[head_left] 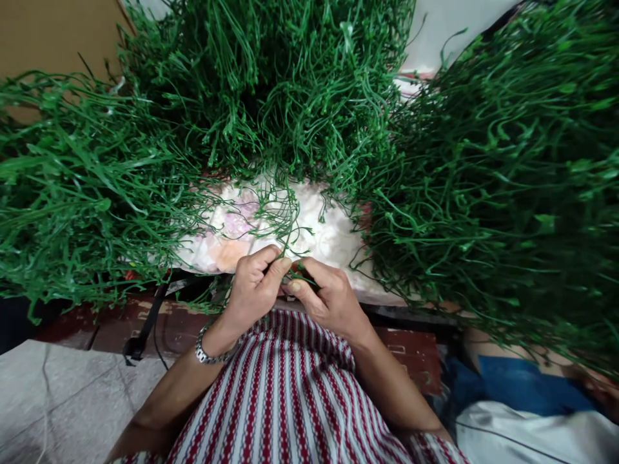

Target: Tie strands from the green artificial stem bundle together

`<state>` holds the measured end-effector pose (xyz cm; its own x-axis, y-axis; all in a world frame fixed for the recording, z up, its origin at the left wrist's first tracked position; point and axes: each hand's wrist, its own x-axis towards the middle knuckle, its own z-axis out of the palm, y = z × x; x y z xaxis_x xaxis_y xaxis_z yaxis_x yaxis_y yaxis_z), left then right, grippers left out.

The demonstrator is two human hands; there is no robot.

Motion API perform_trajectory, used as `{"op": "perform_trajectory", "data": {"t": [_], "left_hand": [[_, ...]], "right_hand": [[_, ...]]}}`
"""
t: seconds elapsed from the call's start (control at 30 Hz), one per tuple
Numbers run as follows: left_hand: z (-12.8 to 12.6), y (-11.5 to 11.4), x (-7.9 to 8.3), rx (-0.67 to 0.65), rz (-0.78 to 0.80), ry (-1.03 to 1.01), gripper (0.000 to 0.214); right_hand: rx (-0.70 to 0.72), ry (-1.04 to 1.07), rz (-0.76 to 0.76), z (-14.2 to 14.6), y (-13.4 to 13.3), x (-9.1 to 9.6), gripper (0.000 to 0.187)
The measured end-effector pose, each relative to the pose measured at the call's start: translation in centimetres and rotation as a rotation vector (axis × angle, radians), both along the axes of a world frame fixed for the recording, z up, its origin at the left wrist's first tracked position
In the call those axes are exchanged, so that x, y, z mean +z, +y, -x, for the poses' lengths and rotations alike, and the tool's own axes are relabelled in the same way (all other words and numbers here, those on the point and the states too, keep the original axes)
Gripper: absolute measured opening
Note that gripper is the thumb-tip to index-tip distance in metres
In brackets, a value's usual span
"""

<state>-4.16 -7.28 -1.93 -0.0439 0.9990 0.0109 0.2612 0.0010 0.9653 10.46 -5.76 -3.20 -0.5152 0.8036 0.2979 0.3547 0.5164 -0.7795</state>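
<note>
**Patterned bench [333, 248] hemmed in by green heaps**

The pale bench top is marked with purple and orange patches; grey floor [72, 399] is seen at lower left and a brown board [53, 38] at upper left. Green stems are heaped on three sides: a left heap [87, 187], a back heap [271, 77] and a right heap [507, 193], with loose strands strewn across the middle.

At the bench's front edge, a few thin stems [291, 229] are pinched between thumb and fingers of the left hand [255, 282]. Just beside it, the right hand [329, 298] is closed on the same stems' near ends. A metal watch [203, 351] is worn on the left wrist, its dial turned out of sight. Behind, red marks [420, 75] are too blurred to be read. A striped garment [280, 386] is worn.
</note>
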Motion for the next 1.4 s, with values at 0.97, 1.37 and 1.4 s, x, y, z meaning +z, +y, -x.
{"op": "perform_trajectory", "data": {"t": [0.97,1.37,1.4], "left_hand": [[-0.3,0.7,0.5,0.226,0.008,-0.545,0.028],[-0.7,0.3,-1.1,0.182,0.046,-0.459,0.026],[-0.8,0.3,-1.2,0.206,0.046,-0.459,0.026]], "right_hand": [[0.183,0.345,-0.417,0.8,-0.7,0.3,0.031],[0.041,0.087,-0.024,0.4,0.5,0.5,0.039],[0.056,0.109,0.009,0.7,0.3,0.2,0.043]]}}
